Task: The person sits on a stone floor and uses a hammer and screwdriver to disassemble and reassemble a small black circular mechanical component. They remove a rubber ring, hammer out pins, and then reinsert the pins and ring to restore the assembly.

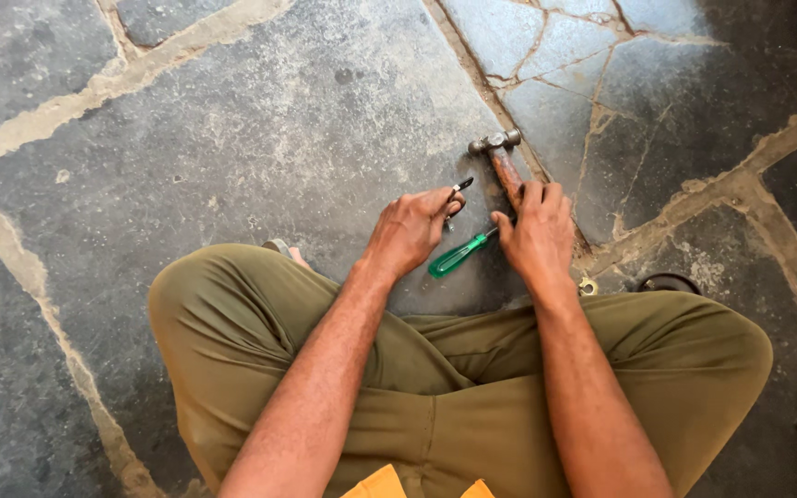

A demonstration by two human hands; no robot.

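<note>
Right hand closes around a hammer's wooden handle, lying flat on the stone floor, beside a green screwdriver. Left hand pinches a small dark tool, tip raised, ready for use.

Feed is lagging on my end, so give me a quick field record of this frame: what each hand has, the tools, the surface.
setting: person sits cross-legged on a dark stone floor with pale mortar joints
left hand: pinches a small dark metal piece, too small to identify
right hand: rests over the hammer's wooden handle
hammer: lies on the floor, metal head pointing away from the person
screwdriver: green handle, lying on the floor between the hands
clothing: olive trousers
other: dark round object by the right knee, partly hidden
</note>
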